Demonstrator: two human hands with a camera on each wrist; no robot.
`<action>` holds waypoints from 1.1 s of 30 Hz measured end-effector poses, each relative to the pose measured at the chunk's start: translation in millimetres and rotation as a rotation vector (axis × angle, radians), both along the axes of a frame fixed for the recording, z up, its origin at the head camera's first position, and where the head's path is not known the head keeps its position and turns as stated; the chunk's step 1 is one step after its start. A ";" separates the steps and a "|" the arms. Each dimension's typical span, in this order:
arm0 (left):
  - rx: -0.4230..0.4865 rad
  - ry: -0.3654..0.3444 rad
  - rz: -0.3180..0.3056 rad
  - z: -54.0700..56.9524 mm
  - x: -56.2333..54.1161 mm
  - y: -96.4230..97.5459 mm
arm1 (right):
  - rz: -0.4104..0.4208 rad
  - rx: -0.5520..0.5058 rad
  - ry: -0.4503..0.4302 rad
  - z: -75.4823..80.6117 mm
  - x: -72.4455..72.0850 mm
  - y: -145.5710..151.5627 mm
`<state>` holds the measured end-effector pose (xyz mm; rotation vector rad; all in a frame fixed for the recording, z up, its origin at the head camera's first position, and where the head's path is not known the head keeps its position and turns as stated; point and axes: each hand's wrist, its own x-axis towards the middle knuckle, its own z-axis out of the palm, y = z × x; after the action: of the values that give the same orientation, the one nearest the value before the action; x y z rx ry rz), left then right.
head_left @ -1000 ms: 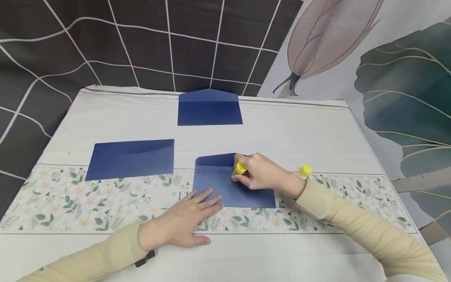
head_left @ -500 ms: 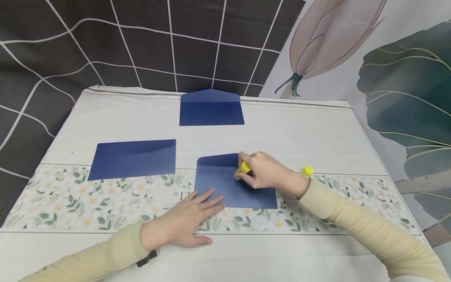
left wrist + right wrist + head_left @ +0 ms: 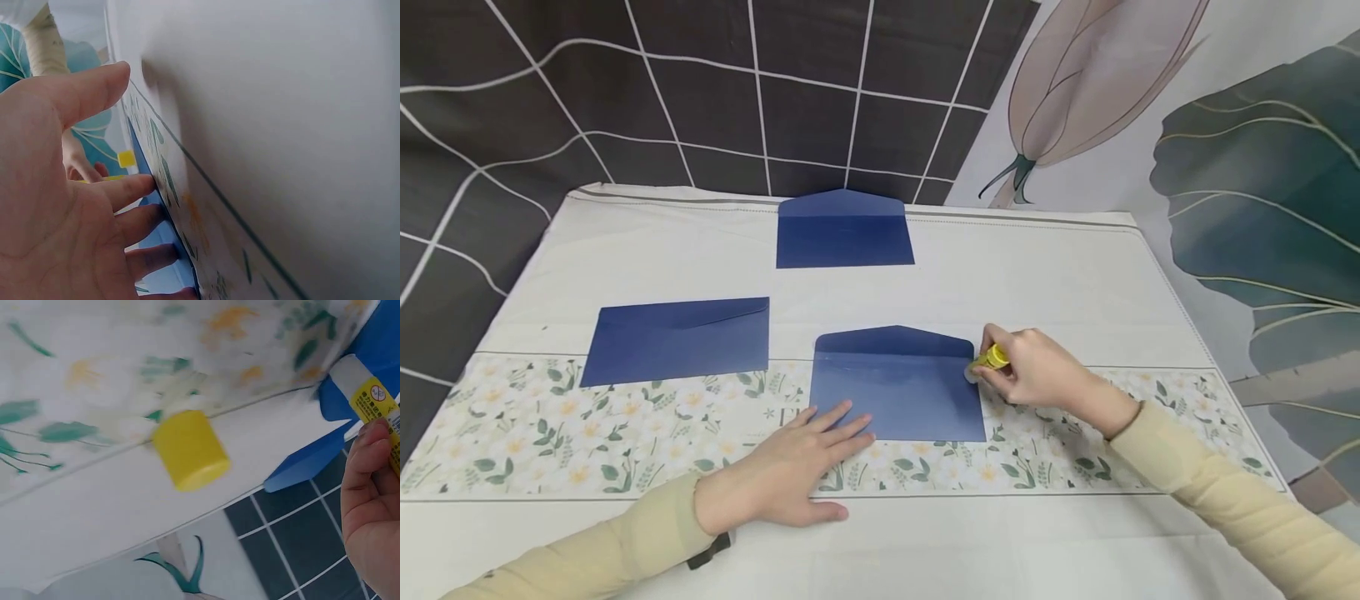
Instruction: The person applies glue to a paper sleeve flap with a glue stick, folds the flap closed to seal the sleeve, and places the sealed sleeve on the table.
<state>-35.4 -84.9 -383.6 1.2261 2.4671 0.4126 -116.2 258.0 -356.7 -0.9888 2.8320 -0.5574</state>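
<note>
A blue envelope (image 3: 902, 392) lies with its flap (image 3: 880, 341) unfolded away from the person. The left hand (image 3: 790, 471) is spread flat, its fingertips resting on the envelope's lower left corner and the thumb on the tablecloth. At the envelope's right edge, just under the flap fold, the right hand (image 3: 1045, 371) grips an uncapped yellow glue stick (image 3: 994, 358), pale end down. In the right wrist view, the glue stick's printed label (image 3: 378, 403) shows above the fingers. Its yellow cap (image 3: 190, 450) stands apart on the cloth; the right hand hides it in the head view.
A second blue envelope (image 3: 677, 342), flap folded down, lies to the left. A third envelope (image 3: 846, 242) with its flap raised lies at the table's far edge. The white cloth (image 3: 1037, 283) carries a floral band (image 3: 625, 425). A dark tiled-pattern backdrop (image 3: 700, 92) hangs behind.
The right hand has moved rightward with the glue stick, from the middle of the flap fold to the envelope's right edge. The left hand stays where it was.
</note>
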 end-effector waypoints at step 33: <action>-0.030 -0.019 -0.006 3.5 -1.8 0.3 | 0.324 -0.063 0.075 -11.1 -23.1 -145.3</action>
<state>-37.1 -84.6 -380.1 1.2126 2.4439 0.3827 -139.3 112.8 -367.9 -1.4711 2.6460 -0.5840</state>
